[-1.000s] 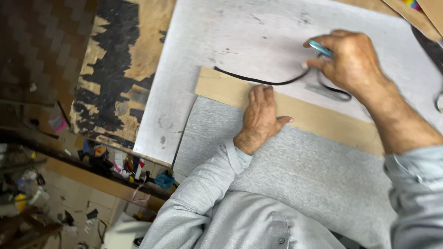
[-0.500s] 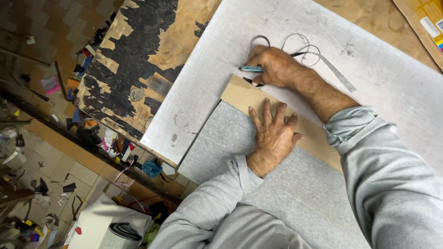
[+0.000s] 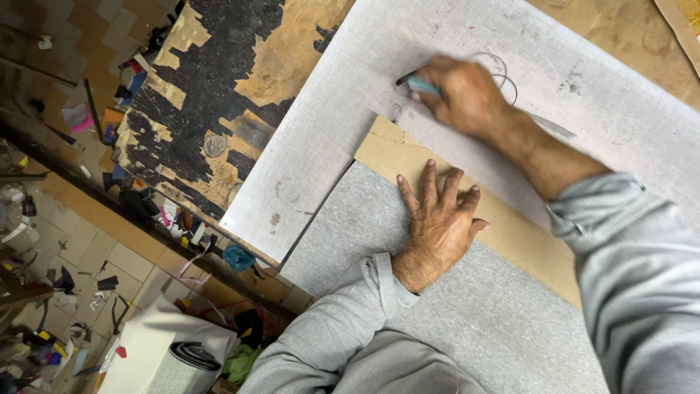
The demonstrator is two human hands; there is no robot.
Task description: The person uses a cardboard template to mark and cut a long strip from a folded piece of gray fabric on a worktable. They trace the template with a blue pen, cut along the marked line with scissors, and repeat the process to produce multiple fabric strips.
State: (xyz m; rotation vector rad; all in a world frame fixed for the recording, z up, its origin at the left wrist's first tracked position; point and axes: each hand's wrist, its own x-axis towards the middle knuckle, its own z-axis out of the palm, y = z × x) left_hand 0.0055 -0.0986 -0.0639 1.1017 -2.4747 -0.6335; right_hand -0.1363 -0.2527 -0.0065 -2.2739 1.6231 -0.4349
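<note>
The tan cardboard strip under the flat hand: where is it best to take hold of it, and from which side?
Probably at its free near-left corner, from the left. The tan cardboard strip lies flat between the pale sheet and grey fabric. The left hand presses its middle, and the right hand, holding a blue pen, works just above, so only that end is free.

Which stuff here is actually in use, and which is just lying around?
In use:
- right hand holding a pen to the pale sheet
- left hand flat on the tan strip
- grey cloth beneath

Lying about:
- scissors behind the right hand
- worn table
- scraps along the table edge
- fabric roll on the floor
</note>
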